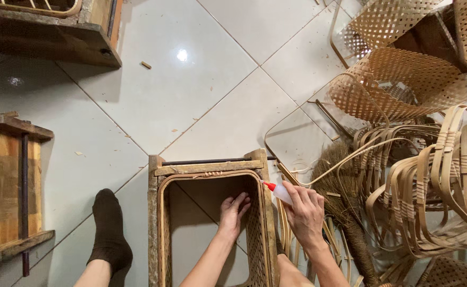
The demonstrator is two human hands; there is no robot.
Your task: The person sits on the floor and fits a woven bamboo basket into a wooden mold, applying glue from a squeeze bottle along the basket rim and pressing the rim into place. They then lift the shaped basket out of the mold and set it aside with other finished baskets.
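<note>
Near the middle of the floor stands a rectangular wooden mould frame point(156, 212) with a woven bamboo basket point(257, 234) seated inside it. Left hand point(233, 212) lies flat, fingers spread, against the basket's inner right wall, holding nothing. Right hand point(305, 212) has its grip closed on a small white squeeze bottle with red nozzle point(277, 191), tip at the rim's far right corner. Judged step: gluing the rim; the next move calls for steady pressure and nozzle control. White tiled floor point(201, 79) carries shavings; bent bamboo strips point(435, 186) and a straw broom point(339, 196) lie right.
</note>
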